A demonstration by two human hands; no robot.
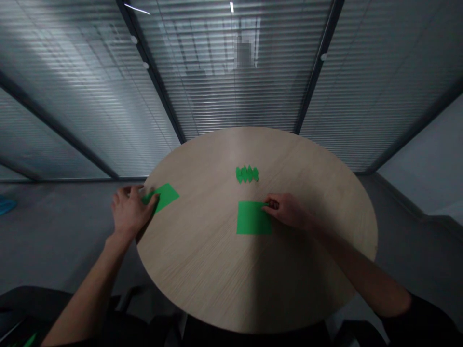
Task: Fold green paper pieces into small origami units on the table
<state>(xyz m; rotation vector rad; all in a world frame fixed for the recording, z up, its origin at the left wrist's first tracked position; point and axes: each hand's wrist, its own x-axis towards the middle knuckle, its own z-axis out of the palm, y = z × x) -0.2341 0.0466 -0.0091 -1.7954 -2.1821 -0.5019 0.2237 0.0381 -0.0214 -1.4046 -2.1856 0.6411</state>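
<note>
On the left of the round table, my left hand (130,208) holds a green paper sheet (167,195) near the table's edge. The thumb lies on its near side and the fingers curl at its far left; whether there are several sheets in it I cannot tell. My right hand (287,208) pinches the upper right corner of a green square paper sheet (253,219), which lies flat at the middle of the table. Just beyond that square sits a small green piece with a zigzag outline (247,174), apart from both hands.
Light wood covers the round table top (202,250). Behind it stand glass panels with blinds (231,96) and dark frames. Dark chair parts (133,294) show at the lower left. A blue object (6,205) is on the floor at far left.
</note>
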